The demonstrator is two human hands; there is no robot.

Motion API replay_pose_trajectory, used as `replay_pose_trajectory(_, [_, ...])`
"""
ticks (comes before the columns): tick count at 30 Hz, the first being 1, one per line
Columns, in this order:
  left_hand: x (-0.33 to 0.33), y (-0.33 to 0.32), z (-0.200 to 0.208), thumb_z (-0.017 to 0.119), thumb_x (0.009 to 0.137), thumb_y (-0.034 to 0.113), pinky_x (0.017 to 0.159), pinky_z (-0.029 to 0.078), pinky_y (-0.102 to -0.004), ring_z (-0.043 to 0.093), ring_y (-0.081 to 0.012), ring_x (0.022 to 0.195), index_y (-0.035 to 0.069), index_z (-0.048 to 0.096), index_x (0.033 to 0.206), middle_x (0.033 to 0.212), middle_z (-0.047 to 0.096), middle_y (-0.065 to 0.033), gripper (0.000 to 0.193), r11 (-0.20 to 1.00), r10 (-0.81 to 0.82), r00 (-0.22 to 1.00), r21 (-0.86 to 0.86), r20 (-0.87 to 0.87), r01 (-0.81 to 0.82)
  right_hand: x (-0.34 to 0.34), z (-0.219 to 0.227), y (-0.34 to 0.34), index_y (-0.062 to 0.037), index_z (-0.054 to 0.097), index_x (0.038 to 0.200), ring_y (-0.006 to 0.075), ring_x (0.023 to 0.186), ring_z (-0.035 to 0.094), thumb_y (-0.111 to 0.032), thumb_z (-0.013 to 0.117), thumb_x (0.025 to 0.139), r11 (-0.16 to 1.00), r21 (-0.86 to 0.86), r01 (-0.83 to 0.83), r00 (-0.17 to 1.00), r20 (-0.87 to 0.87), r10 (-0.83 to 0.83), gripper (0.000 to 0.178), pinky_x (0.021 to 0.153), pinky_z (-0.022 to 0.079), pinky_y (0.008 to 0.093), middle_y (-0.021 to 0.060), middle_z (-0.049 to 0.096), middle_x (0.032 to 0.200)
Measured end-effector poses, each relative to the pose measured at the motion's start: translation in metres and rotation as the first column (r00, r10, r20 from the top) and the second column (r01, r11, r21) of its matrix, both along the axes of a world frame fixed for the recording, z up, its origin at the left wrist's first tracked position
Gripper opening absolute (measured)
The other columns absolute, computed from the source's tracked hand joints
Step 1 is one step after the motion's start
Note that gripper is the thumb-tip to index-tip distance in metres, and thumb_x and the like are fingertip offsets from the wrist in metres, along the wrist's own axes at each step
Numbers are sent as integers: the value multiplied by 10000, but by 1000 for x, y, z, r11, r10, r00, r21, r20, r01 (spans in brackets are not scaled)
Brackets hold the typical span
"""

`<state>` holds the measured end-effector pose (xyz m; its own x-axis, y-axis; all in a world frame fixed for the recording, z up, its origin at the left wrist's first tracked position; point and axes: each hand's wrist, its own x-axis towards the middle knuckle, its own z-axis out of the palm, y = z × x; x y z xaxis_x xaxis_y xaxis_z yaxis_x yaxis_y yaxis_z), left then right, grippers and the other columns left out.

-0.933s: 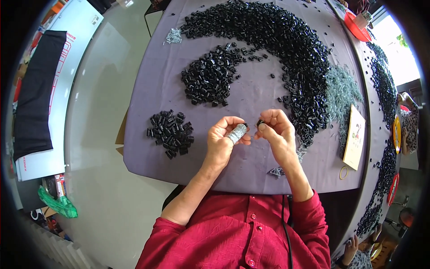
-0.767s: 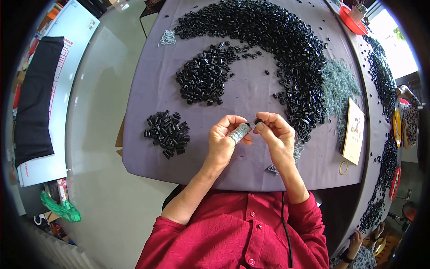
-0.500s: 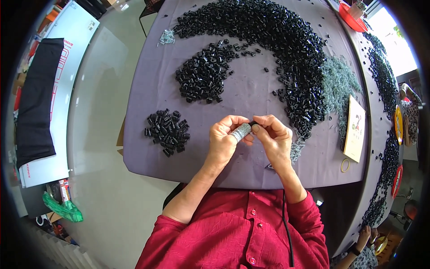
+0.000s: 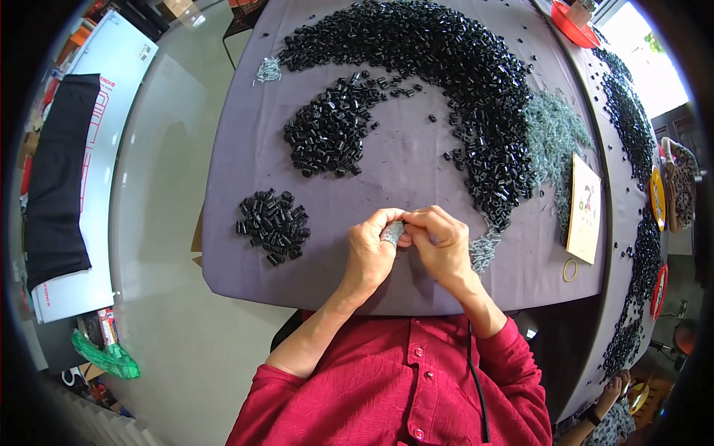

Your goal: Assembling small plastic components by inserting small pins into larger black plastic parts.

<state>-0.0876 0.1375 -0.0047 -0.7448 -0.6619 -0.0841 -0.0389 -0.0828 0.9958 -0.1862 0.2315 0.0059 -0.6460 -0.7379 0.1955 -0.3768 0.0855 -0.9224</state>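
Observation:
My left hand and my right hand meet over the near part of the table, fingertips pinched together. A grey speckled wrap covers one digit of my left hand. The fingers almost wholly hide the small black plastic piece held between them. Close to my right hand lies a small heap of silvery screws. To the left sits a small pile of black plastic pieces, with a larger pile beyond it. A broad curved bank of the same pieces sweeps around the far and right side.
Many greyish screws spread along the right, beside a yellow booklet and a rubber band. A few screws lie far left. On the adjoining table are more black pieces and a red basket. Another person's hand shows lower right.
My hands have drawn closer together and shifted slightly left. The black piece showing between my fingertips before is now covered by my fingers. The whole view has shifted slightly.

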Motion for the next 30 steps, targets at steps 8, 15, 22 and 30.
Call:
replay_pose_trajectory(8, [8, -2, 19, 413, 906, -59, 693, 558, -271, 649, -124, 771, -46, 592, 1059, 870, 651, -73, 236, 986, -150, 975, -47, 165, 160, 3, 7, 11, -7, 602, 966, 299, 763, 631, 67, 601, 731, 997, 12, -71, 920, -386, 70, 247, 673, 514, 358, 125, 641, 851])
replay_pose_trajectory(15, [7, -12, 19, 420, 931, -24, 737, 555, -287, 641, -146, 840, -43, 543, 1104, 959, 623, -76, 213, 846, -413, 911, 370, 0, 384, -2, 25, 23, 1, 520, 1059, 322, 810, 617, 41, 599, 753, 972, 153, -176, 920, -325, 218, 319, 688, 508, 383, 147, 621, 891])
replay_pose_trajectory(22, [-3, -7, 28, 513, 898, 1, 573, 533, -267, 638, -141, 671, -10, 578, 1033, 799, 640, -54, 150, 893, -426, 863, -29, 271, 450, -1, 15, 26, -19, 469, 984, 302, 685, 553, -9, 607, 715, 979, 137, -149, 892, -409, 193, 303, 643, 455, 383, 115, 573, 781])
replay_pose_trajectory(30, [-7, 1, 20, 545, 889, 12, 400, 441, -217, 567, -79, 500, 19, 568, 911, 655, 622, -38, 33, 941, -332, 895, 177, 298, 290, -1, 8, 33, 2, 503, 1059, 305, 665, 559, 64, 595, 709, 972, 190, -140, 897, -392, 205, 367, 618, 470, 390, 125, 591, 811])
